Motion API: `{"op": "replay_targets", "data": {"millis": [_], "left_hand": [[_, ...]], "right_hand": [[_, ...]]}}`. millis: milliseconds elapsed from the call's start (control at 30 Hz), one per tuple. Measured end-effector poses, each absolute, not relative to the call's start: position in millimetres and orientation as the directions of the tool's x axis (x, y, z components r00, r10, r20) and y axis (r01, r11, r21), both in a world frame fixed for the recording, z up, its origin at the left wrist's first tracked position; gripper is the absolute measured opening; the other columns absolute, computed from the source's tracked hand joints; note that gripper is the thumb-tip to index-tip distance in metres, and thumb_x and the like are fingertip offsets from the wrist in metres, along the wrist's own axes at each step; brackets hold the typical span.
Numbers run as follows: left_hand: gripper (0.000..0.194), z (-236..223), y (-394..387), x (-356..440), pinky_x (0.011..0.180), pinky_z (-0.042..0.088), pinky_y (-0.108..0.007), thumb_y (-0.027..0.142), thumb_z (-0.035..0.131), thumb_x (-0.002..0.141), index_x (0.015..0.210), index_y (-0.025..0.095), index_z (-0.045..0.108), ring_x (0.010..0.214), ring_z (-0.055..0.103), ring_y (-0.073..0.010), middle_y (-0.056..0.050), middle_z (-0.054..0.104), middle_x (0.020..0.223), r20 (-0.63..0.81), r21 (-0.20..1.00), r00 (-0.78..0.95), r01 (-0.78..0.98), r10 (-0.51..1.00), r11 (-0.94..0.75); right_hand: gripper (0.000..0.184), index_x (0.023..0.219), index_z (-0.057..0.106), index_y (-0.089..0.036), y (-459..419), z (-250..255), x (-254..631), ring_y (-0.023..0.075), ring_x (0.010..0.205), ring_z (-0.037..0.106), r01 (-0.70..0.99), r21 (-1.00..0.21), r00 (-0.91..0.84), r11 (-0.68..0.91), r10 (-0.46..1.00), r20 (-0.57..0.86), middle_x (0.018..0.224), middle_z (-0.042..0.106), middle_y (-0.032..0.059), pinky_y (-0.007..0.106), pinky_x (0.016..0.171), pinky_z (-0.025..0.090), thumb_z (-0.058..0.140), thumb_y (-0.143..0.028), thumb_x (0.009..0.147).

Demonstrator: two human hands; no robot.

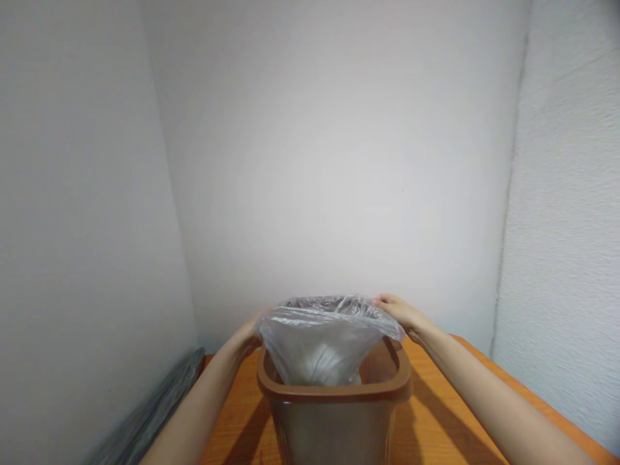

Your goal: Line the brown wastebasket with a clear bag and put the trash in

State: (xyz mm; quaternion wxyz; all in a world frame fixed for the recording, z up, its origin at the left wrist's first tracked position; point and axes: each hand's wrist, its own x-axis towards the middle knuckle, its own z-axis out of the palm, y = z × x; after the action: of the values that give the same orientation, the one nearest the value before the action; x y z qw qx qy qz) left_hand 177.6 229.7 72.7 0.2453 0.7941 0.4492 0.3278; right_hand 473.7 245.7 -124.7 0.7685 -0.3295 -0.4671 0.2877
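Note:
A brown trash can (334, 391) stands upright in front of me, its rim facing up. A thin, translucent trash bag (320, 339) hangs partly inside it, with its mouth spread wide above the rim. My left hand (252, 332) is closed on the left edge of the bag, its fingers mostly hidden by the plastic. On the far right edge, my right hand (394, 309) pinches the bag's mouth between thumb and fingers. The lower end of the bag lies out of sight behind the can's front wall.
The can stands on an orange-brown wooden table (247, 394). Dark, crumpled plastic (159, 407) lies along the left wall beside my left forearm. White walls (334, 161) close in the back and both sides.

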Motion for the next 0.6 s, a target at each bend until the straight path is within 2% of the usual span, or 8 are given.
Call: {"op": "replay_targets", "data": {"millis": [167, 267, 367, 433, 500, 600], "left_hand": [[0.025, 94, 246, 192, 0.051, 0.046, -0.020, 0.037, 0.057, 0.095, 0.101, 0.014, 0.060, 0.058, 0.052, -0.0068, 0.002, 0.059, 0.080, 0.425, 0.585, 0.374, 0.581, 0.824, -0.566], [0.019, 107, 245, 200, 0.046, 0.037, -0.017, 0.033, 0.059, 0.094, 0.093, 0.014, 0.058, 0.051, 0.045, -0.0048, 0.005, 0.053, 0.070, 0.509, 0.537, 0.368, 0.571, 0.778, -0.621], [0.023, 118, 225, 194, 0.045, 0.031, -0.016, 0.033, 0.070, 0.084, 0.087, 0.015, 0.057, 0.050, 0.043, -0.0049, 0.007, 0.052, 0.064, 0.562, 0.500, 0.393, 0.540, 0.728, -0.677], [0.033, 125, 205, 180, 0.047, 0.033, -0.016, 0.038, 0.079, 0.072, 0.087, 0.016, 0.059, 0.052, 0.046, -0.0060, 0.006, 0.056, 0.065, 0.589, 0.483, 0.408, 0.515, 0.698, -0.708], [0.041, 130, 186, 163, 0.051, 0.038, -0.017, 0.041, 0.085, 0.064, 0.087, 0.017, 0.061, 0.057, 0.051, -0.0079, 0.004, 0.060, 0.070, 0.632, 0.472, 0.393, 0.489, 0.668, -0.734], [0.046, 130, 173, 137, 0.064, 0.045, -0.018, 0.046, 0.084, 0.065, 0.094, 0.019, 0.061, 0.073, 0.060, -0.0098, 0.001, 0.067, 0.088, 0.732, 0.461, 0.309, 0.432, 0.608, -0.775]], "right_hand": [[0.012, 0.068, 0.054, -0.024, 249, -92, 483, 0.0178, 0.071, 0.048, -0.009, -0.702, 0.535, 0.712, 0.597, 0.598, 0.065, 0.054, -0.0019, 0.033, 0.071, 0.042, 0.063, -0.031, 0.072], [0.014, 0.080, 0.057, -0.021, 231, -83, 483, 0.0152, 0.066, 0.046, 0.004, -0.667, 0.522, 0.745, 0.567, 0.637, 0.063, 0.051, -0.0040, 0.029, 0.064, 0.038, 0.064, -0.032, 0.074], [0.029, 0.096, 0.059, -0.020, 201, -93, 487, 0.0127, 0.057, 0.045, -0.047, -0.643, 0.458, 0.765, 0.588, 0.666, 0.064, 0.051, -0.0051, 0.025, 0.053, 0.034, 0.065, -0.042, 0.078], [0.041, 0.107, 0.058, -0.020, 183, -108, 496, 0.0115, 0.058, 0.047, -0.106, -0.616, 0.451, 0.780, 0.590, 0.670, 0.072, 0.055, -0.0034, 0.024, 0.051, 0.035, 0.068, -0.047, 0.078], [0.048, 0.109, 0.058, -0.020, 171, -128, 508, 0.0117, 0.063, 0.052, -0.184, -0.565, 0.533, 0.804, 0.564, 0.631, 0.080, 0.058, -0.0010, 0.025, 0.055, 0.041, 0.075, -0.048, 0.073], [0.048, 0.103, 0.061, -0.021, 165, -156, 516, 0.0128, 0.068, 0.055, -0.313, -0.496, 0.661, 0.810, 0.561, 0.498, 0.085, 0.061, 0.0019, 0.026, 0.060, 0.046, 0.081, -0.051, 0.070]]}}
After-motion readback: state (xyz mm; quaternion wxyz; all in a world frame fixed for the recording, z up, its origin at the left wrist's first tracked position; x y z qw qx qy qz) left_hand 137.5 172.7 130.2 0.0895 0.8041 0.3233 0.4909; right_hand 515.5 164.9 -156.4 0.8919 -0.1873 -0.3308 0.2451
